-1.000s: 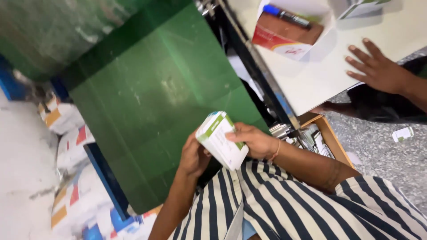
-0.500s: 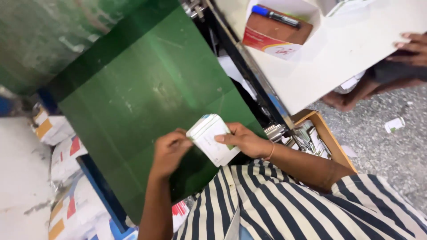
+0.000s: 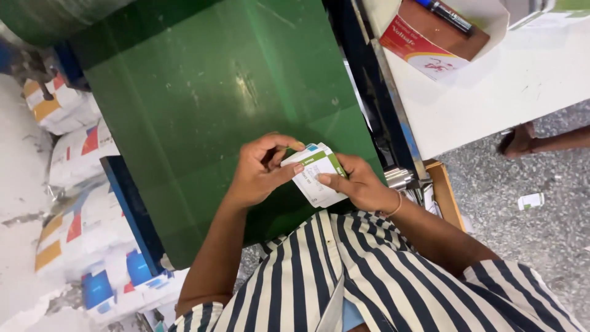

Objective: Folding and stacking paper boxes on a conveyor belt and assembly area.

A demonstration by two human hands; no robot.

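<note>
- A small flat carton (image 3: 314, 174), white card with a green band across one face, is held between both hands above a green surface (image 3: 209, 104) and just in front of a striped shirt (image 3: 369, 283).
- The left hand (image 3: 258, 172) is closed on the carton's near end; its thumb is pressed on the printed face and its fingers are curled over the top edge.
- The right hand (image 3: 359, 184) is wrapped around the carton's other end, with the index finger laid flat along the face; a thin bangle (image 3: 396, 206) is seen at the wrist.
- Each grip is shut snugly on the carton, with no gap visible between fingers and card.
- The green surface is shown as a smooth, matt sheet, scuffed and flecked with pale marks and framed by dark blue metal bars (image 3: 132, 209).
- To the right, a white desk (image 3: 510, 86) carries an open red-and-white cardboard box (image 3: 430, 40), with a dark marker pen (image 3: 445, 15) lying across its top.
- Bulging white woven sacks (image 3: 74, 154) with orange, red and blue patches are piled on the left.
- A speckled grey stone floor (image 3: 541, 233) is seen lower right, with another person's sandalled foot (image 3: 519, 138) at the desk's edge.
</note>
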